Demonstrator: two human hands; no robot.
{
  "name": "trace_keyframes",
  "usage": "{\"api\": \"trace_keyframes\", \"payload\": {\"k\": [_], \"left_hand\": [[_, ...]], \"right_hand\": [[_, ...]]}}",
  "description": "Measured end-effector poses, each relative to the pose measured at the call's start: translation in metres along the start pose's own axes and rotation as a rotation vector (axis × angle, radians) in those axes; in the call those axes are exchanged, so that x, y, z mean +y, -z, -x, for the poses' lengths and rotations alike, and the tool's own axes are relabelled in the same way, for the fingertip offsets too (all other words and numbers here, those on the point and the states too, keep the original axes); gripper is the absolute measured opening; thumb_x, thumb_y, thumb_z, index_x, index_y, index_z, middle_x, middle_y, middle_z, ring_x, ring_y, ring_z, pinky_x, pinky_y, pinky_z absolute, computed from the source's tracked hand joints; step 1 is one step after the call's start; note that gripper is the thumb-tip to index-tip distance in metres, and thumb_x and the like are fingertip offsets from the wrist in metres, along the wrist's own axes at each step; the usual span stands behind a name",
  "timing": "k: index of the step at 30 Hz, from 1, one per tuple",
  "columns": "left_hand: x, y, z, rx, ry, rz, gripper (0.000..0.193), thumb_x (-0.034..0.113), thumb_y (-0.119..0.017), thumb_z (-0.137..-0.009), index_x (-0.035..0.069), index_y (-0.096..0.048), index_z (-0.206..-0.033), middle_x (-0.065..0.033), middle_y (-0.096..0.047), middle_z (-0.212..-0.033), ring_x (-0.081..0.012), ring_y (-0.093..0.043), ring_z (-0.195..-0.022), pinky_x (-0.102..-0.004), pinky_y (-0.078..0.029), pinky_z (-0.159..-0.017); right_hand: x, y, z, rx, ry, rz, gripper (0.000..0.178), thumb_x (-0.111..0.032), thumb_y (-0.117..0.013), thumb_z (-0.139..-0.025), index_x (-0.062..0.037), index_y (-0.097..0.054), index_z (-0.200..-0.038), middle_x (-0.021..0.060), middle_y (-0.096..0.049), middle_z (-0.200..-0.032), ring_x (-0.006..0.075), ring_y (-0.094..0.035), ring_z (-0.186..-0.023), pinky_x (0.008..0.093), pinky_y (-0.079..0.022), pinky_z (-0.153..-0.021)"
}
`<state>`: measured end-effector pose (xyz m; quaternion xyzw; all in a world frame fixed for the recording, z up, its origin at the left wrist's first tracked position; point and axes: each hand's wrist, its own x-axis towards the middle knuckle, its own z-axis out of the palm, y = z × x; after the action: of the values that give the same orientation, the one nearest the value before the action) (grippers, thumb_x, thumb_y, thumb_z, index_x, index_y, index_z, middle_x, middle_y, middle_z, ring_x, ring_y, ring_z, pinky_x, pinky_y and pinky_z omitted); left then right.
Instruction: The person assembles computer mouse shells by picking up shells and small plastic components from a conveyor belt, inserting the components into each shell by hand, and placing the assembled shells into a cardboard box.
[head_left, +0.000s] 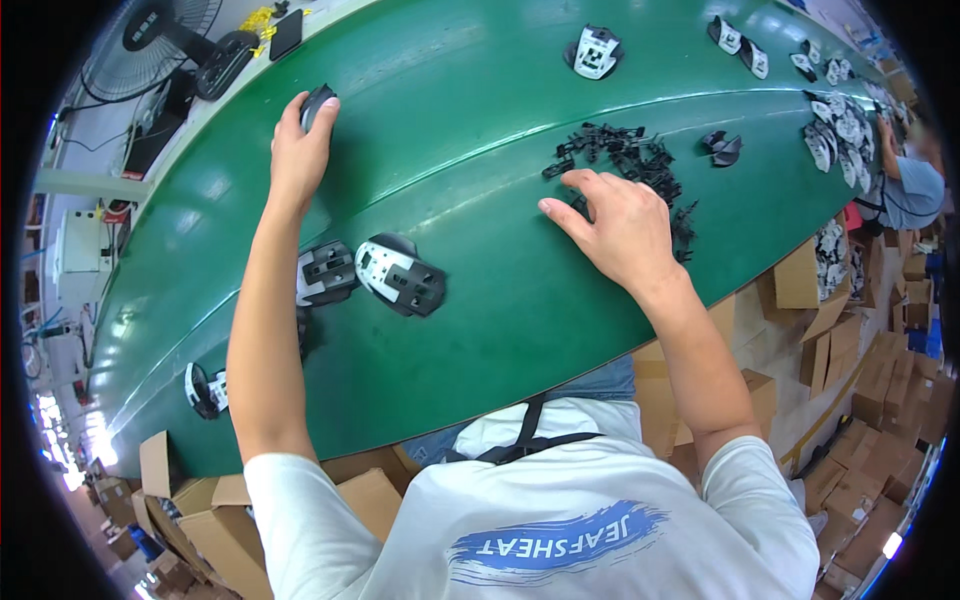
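At the upper left, my left hand (304,142) is closed around a dark, rounded computer mouse shell (317,104) on the green table. Over to the right, my right hand (622,222) rests at the near edge of a heap of small black plastic parts (650,165). Its thumb and index finger are apart with nothing between them; the other fingers are partly hidden. Beside my left forearm lie two white-and-black mouse shells, one (400,275) fully visible and another (327,272) partly covered by the arm.
Another mouse shell (596,52) lies at the far side, and a dark part (722,149) right of the heap. Many shells (842,135) are piled at the far right near a co-worker (912,185). A fan (165,40) stands far left. Cardboard boxes (835,350) line the floor.
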<state>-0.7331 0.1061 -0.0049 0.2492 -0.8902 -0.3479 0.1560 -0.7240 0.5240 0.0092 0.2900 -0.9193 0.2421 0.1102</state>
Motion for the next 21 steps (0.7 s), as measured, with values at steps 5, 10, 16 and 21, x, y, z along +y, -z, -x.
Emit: {"api": "trace_keyframes", "payload": {"k": [5,10,16,21], "left_hand": [[0.048,0.062,0.151,-0.141,0.137,0.755,0.059,0.040,-0.055,-0.113,0.001,-0.052,-0.156,-0.0122,-0.066,-0.142,-0.0214,-0.060,-0.132,-0.0355,-0.042,-0.116],[0.034,0.072,0.274,-0.254,0.382,1.237,0.067,0.049,-0.048,-0.112,0.001,-0.048,-0.158,-0.0209,-0.064,-0.146,-0.0233,-0.067,-0.124,-0.0354,-0.057,-0.102],[0.050,0.024,0.327,-0.213,0.606,1.906,0.077,0.056,-0.046,-0.110,0.001,-0.038,-0.164,-0.0292,-0.057,-0.149,-0.0326,-0.068,-0.121,-0.0467,-0.063,-0.096],[0.062,0.005,0.333,-0.222,0.525,1.937,0.078,0.059,-0.043,-0.109,0.003,-0.041,-0.163,-0.0269,-0.055,-0.155,-0.0325,-0.067,-0.126,-0.0500,-0.058,-0.105]], "right_hand": [[0.010,0.010,-0.002,-0.249,-0.054,0.009,0.022,-0.027,-0.077,-0.092,-0.0079,-0.070,-0.102,0.0118,-0.074,-0.089,0.0342,-0.073,-0.083,0.0477,-0.057,-0.077],[0.010,0.024,0.001,-0.369,-0.178,-0.102,0.019,-0.018,-0.078,-0.093,-0.0034,-0.067,-0.097,0.0141,-0.074,-0.086,0.0317,-0.074,-0.081,0.0425,-0.059,-0.075],[-0.041,0.023,0.025,-0.280,0.069,-0.638,0.015,-0.007,-0.085,-0.090,-0.0039,-0.082,-0.104,0.0117,-0.080,-0.097,0.0245,-0.078,-0.089,0.0361,-0.061,-0.082],[-0.114,0.027,0.043,-0.454,0.165,-1.051,0.021,-0.002,-0.088,-0.085,-0.0022,-0.081,-0.105,0.0082,-0.078,-0.090,0.0191,-0.071,-0.074,0.0317,-0.055,-0.065]]}}
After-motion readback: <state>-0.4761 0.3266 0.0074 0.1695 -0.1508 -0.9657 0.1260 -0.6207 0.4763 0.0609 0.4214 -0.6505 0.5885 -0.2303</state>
